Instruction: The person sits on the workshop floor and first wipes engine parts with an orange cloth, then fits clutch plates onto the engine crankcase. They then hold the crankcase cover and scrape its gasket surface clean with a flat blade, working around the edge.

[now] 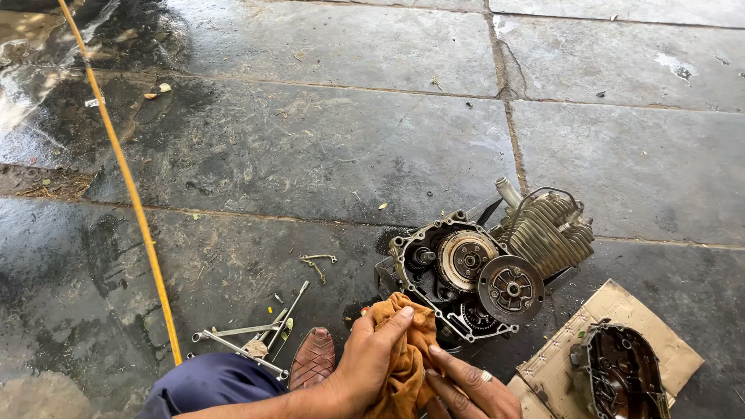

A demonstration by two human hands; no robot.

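Note:
My left hand (371,353) and my right hand (469,386) both clasp a crumpled orange rag (405,341) at the bottom middle. Just beyond the rag lies an opened motorcycle engine (481,268) on the stone floor, its clutch assembly (464,260) exposed and a round dark plate (511,289) leaning in front. Finned cylinder (547,231) sticks out to the right. The rag touches the engine's lower left edge.
A removed engine cover (621,372) rests on cardboard (621,306) at the right. Several wrenches and sockets (252,334) lie left of my brown woven shoe (313,359). A yellow hose (132,194) runs across the wet floor. Small bolts (317,262) lie loose.

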